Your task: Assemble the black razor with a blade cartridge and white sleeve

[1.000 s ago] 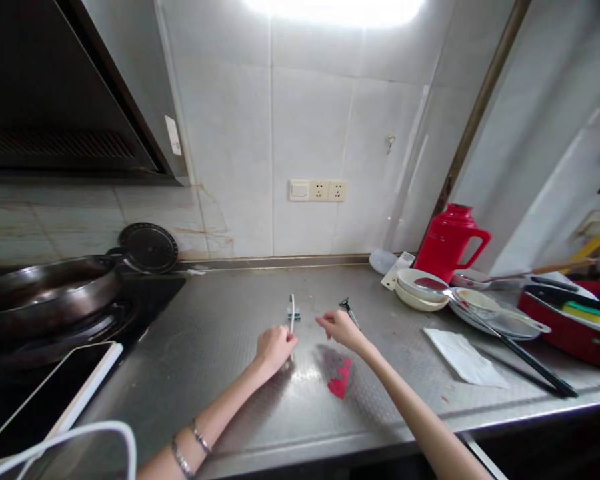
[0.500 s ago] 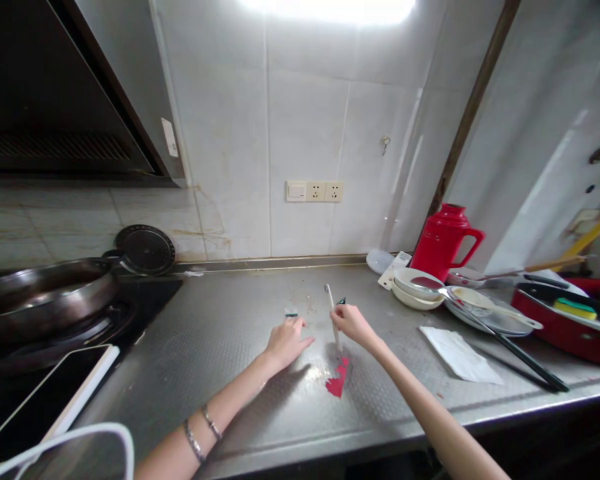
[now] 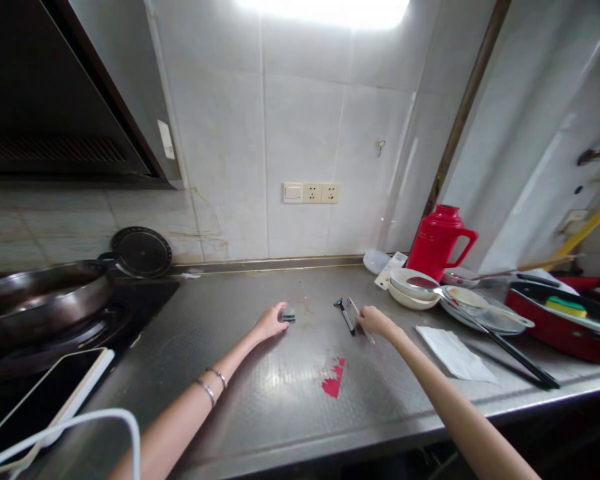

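The kitchen has a pale tiled wall (image 3: 220, 120) and a shiny metal tabletop (image 3: 220, 413). Think of the red patch (image 3: 335, 382) on the tabletop as the middle of a clock. At about 1 o'clock the right hand (image 3: 376, 321) has its fingers closed on a thin pale stick (image 3: 351, 308), which looks a bit blurry. A dark razor (image 3: 347, 319) lies just beside the stick, at 12 o'clock. Between 10 and 11 o'clock the left hand (image 3: 271, 322) has its thumb and finger a little apart, around one end of a small clear and dark green thing (image 3: 290, 318); I can't tell if it grips it. A white paper (image 3: 455, 352) lies near 3 o'clock, and a red jug (image 3: 441, 243) stands between 1 and 2.
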Motion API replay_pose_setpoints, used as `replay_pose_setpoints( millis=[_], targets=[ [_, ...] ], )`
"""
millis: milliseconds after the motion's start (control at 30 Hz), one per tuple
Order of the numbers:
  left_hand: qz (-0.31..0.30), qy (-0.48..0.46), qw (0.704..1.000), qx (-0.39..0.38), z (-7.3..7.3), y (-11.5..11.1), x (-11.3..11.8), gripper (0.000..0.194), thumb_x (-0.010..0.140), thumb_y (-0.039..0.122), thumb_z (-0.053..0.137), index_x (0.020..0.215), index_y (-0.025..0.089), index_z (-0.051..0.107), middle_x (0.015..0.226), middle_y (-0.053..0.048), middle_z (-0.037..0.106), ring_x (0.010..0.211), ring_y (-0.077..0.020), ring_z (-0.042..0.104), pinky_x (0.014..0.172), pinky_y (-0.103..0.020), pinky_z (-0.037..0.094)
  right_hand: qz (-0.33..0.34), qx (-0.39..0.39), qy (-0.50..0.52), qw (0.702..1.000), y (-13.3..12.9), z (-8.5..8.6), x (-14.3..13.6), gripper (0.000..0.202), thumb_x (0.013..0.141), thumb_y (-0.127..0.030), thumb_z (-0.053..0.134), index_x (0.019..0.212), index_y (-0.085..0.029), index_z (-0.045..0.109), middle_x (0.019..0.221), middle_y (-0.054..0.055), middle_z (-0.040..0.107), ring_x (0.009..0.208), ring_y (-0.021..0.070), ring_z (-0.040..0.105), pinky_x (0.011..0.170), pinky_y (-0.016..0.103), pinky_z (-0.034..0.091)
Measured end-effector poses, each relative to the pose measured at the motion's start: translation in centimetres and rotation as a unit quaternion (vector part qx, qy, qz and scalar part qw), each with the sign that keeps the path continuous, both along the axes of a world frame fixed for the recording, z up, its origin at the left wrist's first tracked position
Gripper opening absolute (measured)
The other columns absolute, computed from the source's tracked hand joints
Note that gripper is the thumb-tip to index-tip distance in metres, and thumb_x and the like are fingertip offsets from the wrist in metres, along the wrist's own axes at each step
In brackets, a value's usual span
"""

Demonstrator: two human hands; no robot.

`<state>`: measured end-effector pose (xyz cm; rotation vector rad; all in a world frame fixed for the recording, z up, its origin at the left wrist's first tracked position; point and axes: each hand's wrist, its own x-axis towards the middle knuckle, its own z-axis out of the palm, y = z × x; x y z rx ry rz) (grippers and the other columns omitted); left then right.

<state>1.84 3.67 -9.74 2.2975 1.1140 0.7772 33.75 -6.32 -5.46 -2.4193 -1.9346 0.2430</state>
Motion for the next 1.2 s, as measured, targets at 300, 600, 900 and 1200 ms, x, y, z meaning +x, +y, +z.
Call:
replay_pose_setpoints(
  millis=[300,600,900,1200],
  targets=[
    [0.029,0.009,0.999,0.016,0.4,-0.4,0.5,0.047,0.062,0.012,0.06,0.108,0.016,0.055,0.105,-0.008,0.061,0.099,-0.0199,0.055,0.09,-0.033,0.04,0.012,-0.016,-0.014,1.0,0.3,0.3,-0.3,0.031,0.08,-0.025,0.043,0.083,-0.008,0.069,0.086,0.019,0.068,0.077,0.0226,0.065,0.059,0.024,0.04],
    [-0.004,-0.003,0.999,0.037,2.1,-2.2,1.1,0.048,0.064,0.016,0.063,0.11,0.013,0.05,0.105,-0.009,0.059,0.098,-0.0189,0.054,0.088,-0.031,0.041,0.085,0.085,-0.019,0.993,-1.1,3.5,-3.4,0.03,0.081,-0.032,0.046,0.105,-0.019,0.059,0.1,0.009,0.063,0.09,0.0211,0.059,0.067,0.025,0.039],
    [-0.148,-0.005,0.988,0.055,4.9,-6.6,3.6,0.058,0.064,0.02,0.065,0.118,0.017,0.045,0.115,-0.008,0.055,0.108,-0.0203,0.049,0.093,-0.032,0.038,0.316,0.08,0.067,0.943,-1.3,4.4,-8.9,0.063,0.062,-0.038,0.07,0.119,-0.02,0.051,0.112,0.009,0.056,0.092,0.0217,0.057,0.074,0.027,0.042],
    [-0.108,-0.008,0.993,0.041,5.1,-7.5,2.6,0.061,0.07,0.033,0.063,0.125,0.02,0.04,0.125,-0.008,0.05,0.117,-0.0208,0.044,0.099,-0.034,0.034,0.302,0.07,0.138,0.941,-0.9,4.0,-7.6,0.054,0.064,-0.03,0.069,0.115,-0.02,0.055,0.104,0.007,0.056,0.077,0.0158,0.056,0.072,0.026,0.043]
  ],
)
